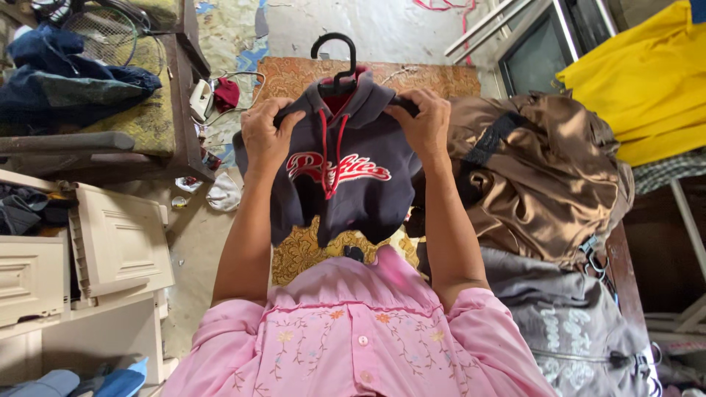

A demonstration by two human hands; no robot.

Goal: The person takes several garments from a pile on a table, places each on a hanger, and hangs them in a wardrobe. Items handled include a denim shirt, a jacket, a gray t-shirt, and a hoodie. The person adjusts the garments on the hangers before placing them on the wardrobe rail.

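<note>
Pink embroidered sleeves (243, 323) are seen nearest; a dark hoodie (342, 184) on a black hanger (337, 62) is held up at its shoulders, gripped by left hand (266, 136) and right hand (425, 121), beside a brown satin garment (544, 176).

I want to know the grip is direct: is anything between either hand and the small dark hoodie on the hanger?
Nothing visible. The left hand and the right hand each grip a shoulder of the dark hoodie on its black hanger, fingers closed right on the fabric. The brown satin garment lies to the right, apart from the grip.
</note>
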